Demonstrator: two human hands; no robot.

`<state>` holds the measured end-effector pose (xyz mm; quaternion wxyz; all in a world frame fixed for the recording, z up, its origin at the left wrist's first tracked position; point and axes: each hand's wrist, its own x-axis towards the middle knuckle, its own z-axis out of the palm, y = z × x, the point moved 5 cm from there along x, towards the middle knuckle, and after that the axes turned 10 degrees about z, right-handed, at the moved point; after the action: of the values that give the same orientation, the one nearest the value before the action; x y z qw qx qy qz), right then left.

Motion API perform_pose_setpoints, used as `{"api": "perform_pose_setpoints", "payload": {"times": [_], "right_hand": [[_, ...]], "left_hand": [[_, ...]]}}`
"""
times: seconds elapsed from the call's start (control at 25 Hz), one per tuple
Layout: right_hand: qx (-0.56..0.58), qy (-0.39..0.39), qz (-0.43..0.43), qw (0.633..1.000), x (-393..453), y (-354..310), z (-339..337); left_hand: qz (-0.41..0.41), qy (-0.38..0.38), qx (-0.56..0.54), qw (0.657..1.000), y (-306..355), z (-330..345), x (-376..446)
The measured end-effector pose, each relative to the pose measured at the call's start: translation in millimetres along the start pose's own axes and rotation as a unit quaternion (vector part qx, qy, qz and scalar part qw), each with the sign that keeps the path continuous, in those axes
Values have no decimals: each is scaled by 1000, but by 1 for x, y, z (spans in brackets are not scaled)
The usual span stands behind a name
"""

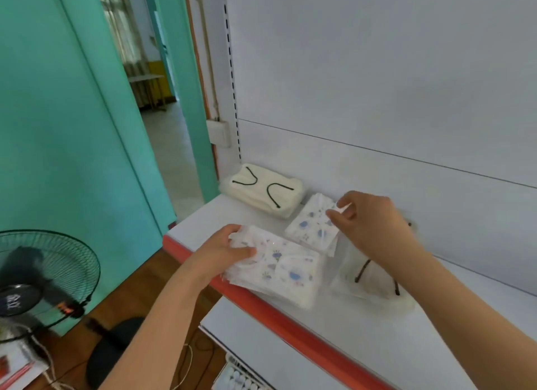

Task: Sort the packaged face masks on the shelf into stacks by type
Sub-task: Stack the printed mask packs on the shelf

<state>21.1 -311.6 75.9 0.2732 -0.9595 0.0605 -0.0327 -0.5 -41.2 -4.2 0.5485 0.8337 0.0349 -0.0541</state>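
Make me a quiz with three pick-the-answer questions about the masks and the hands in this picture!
1. Where is the cream mask stack with black ear loops?
A. at the back left corner of the shelf
B. on the floor
C. on top of the fan

2. What colour is the front edge strip of the shelf?
A. green
B. red
C. black

3. What is the right hand doing?
A. hanging idle
B. pressing flat on the wall
C. pinching the top packet of the small patterned stack

Answers:
1 A, it lies against the back wall by the shelf's left end.
2 B, the strip along the front is red.
3 C, thumb and fingers pinch a packet corner, while the left hand holds the bigger patterned pile.
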Motion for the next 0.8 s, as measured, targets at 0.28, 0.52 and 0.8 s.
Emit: {"api": "perform_pose_setpoints", "payload": {"times": [0.28,0.52,0.8], "right_hand": [[-143,-76,63,985,48,6,36],[-95,-168,202,960,61,10,52],[-16,-259,255,932,67,-5,66]], "left_hand": [[36,-34,56,997,2,26,19],[35,-88,109,989,12,32,21],[53,-97,94,989,6,38,18]]}}
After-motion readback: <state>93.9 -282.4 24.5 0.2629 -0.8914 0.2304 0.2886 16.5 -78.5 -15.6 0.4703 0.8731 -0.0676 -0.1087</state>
